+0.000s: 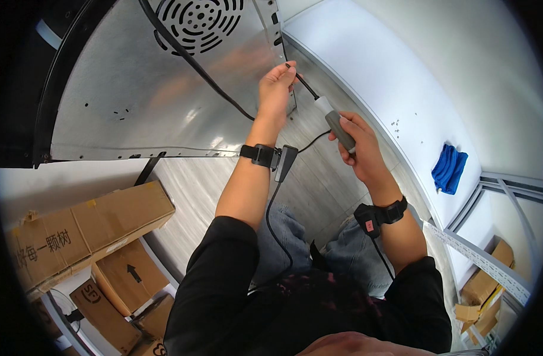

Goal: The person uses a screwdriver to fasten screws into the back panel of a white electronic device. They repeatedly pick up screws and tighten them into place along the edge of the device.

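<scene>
Right at the centre of the view, a screwdriver with a grey grip, a white collar and a thin dark shaft (334, 123) points up and to the left, its tip meeting the right edge of a large sheet-metal back panel (135, 101). The right hand (357, 145) is wrapped around the grey grip, fingers curled tight about it. The left hand (276, 89) is raised at the panel's edge, fingertips pinched narrow around the shaft close to its tip (whether a screw sits between them is too small to tell).

Both wrists carry black strap-on bands: the one on the left wrist (261, 155) has a dark block hanging beside it, the one on the right wrist (381, 215) shows a small red mark, and thin black leads run from both down toward the body.

A black cable (194, 65) crosses the metal panel diagonally, passing below a round slotted vent grille (200, 21) at the far end. To the right lies a long white bench top (366, 77), with a few tiny dark screws (395, 123) scattered on it and a folded blue cloth (449, 168) beyond them. Near left, brown cardboard boxes (93, 228) are stacked on the pale floor; more cardboard sits low at the near right under a perforated metal rail (479, 261).
</scene>
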